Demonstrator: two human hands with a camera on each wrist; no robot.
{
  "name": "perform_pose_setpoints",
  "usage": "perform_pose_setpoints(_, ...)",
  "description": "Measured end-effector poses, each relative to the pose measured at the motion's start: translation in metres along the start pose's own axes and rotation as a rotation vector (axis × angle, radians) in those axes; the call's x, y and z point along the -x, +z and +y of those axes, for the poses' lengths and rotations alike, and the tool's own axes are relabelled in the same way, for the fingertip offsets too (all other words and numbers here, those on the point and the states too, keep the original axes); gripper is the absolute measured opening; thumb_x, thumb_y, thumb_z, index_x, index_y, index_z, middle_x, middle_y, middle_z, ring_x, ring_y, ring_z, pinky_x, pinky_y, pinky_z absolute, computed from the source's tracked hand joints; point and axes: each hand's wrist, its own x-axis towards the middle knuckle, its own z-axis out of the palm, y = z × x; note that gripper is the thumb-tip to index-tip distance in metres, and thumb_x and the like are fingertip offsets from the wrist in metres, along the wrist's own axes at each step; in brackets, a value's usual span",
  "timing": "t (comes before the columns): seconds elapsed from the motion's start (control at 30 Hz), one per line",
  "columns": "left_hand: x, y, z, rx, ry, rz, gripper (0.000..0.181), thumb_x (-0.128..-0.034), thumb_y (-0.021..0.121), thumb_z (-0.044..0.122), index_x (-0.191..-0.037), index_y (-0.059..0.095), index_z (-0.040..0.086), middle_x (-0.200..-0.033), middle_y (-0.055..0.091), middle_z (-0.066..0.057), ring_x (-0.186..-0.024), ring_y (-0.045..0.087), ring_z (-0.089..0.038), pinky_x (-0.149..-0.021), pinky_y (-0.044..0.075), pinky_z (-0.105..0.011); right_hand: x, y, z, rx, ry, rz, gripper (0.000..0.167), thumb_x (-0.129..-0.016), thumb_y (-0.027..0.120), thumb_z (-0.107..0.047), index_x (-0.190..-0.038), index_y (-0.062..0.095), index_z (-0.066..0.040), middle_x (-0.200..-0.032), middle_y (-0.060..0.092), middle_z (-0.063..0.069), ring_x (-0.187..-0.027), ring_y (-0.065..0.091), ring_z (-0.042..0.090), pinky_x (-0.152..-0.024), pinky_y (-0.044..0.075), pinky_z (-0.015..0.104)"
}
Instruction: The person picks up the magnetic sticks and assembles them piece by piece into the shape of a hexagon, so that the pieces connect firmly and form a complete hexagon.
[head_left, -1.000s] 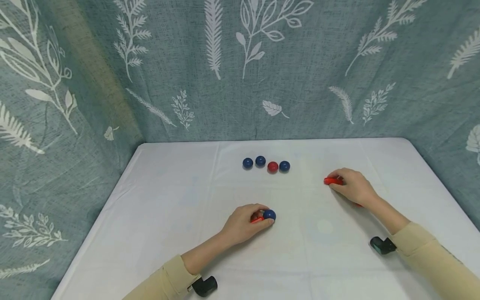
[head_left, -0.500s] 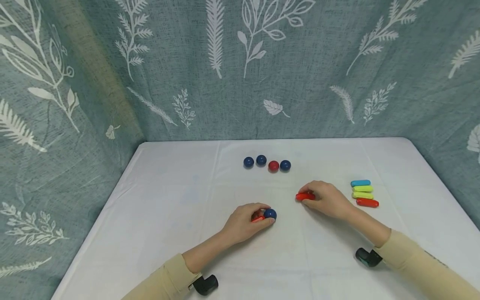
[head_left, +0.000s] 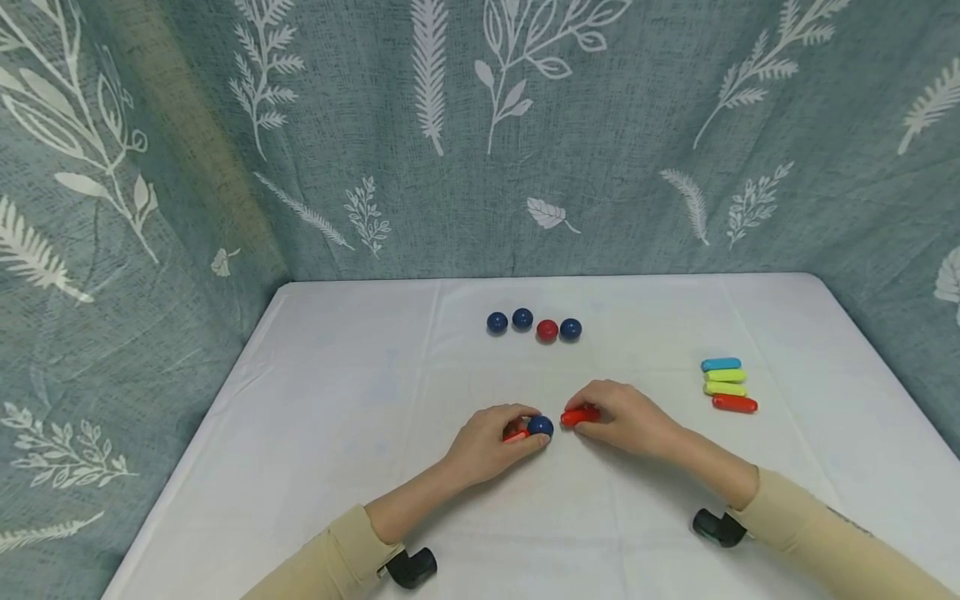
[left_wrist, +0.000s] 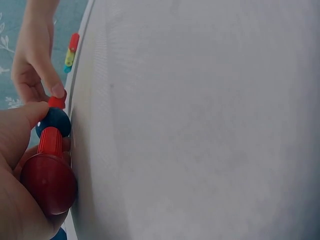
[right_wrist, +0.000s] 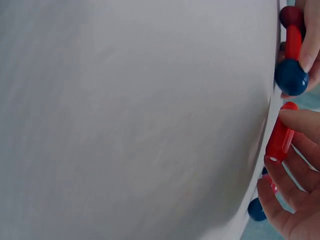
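Observation:
My left hand point(head_left: 486, 446) grips a joined piece made of a dark red ball point(left_wrist: 49, 182), a ribbed red rod point(left_wrist: 50, 142) and a dark blue ball point(head_left: 540, 427). The blue ball faces right, toward my other hand; the red ball is hidden by the palm in the head view. Close by on the right, my right hand point(head_left: 633, 421) pinches a second red rod point(right_wrist: 281, 134) between thumb and fingers. A small gap separates this rod's left end from the blue ball in the head and right wrist views.
Farther back on the white table point(head_left: 337, 358) lie three loose blue balls point(head_left: 497, 323) and one red ball point(head_left: 547, 331). At the right, a blue rod point(head_left: 722, 364), two yellow-green rods point(head_left: 725, 389) and a red rod point(head_left: 735, 404) lie in a stack-like row.
My right hand has carried the red rod left and nearer, from beside the rod row to just right of the blue ball. The left hand has stayed nearly still.

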Motion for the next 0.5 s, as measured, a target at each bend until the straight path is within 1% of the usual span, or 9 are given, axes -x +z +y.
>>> perform_pose_setpoints(0.13, 0.0001, -0.0002, 0.0007, 0.003, 0.001, -0.003, 0.034, -0.0902, 0.070, 0.036, -0.117, 0.069, 0.015, -0.098, 0.066, 0.005, -0.084, 0.054, -0.012, -0.073, 0.045, -0.026, -0.0012, 0.0018, -0.0035, 0.008, -0.024, -0.013, 0.022, -0.088, 0.073, -0.016, -0.110, 0.069, -0.014, -0.103, 0.066, -0.005, -0.091, 0.057, 0.012, -0.083, 0.051, 0.033)
perform_pose_setpoints(0.27, 0.0000, -0.0005, 0.0018, -0.002, -0.001, -0.004, 0.034, -0.0903, 0.070, 0.035, -0.117, 0.069, 0.015, -0.102, 0.068, 0.003, -0.087, 0.056, -0.012, -0.077, 0.046, -0.028, -0.0023, 0.0027, -0.0037, 0.017, -0.056, -0.013, 0.021, -0.088, 0.073, -0.015, -0.109, 0.070, -0.013, -0.103, 0.066, -0.004, -0.092, 0.058, 0.013, -0.083, 0.051, 0.034)
perform_pose_setpoints(0.5, 0.0004, -0.0006, 0.0022, -0.008, 0.006, -0.001, 0.033, -0.0903, 0.070, 0.034, -0.117, 0.069, 0.014, -0.102, 0.068, 0.002, -0.087, 0.056, -0.013, -0.077, 0.045, -0.029, -0.0043, 0.0025, -0.0069, 0.015, -0.074, -0.017, 0.022, -0.088, 0.073, -0.015, -0.109, 0.070, -0.013, -0.103, 0.066, -0.004, -0.093, 0.058, 0.013, -0.084, 0.051, 0.034)
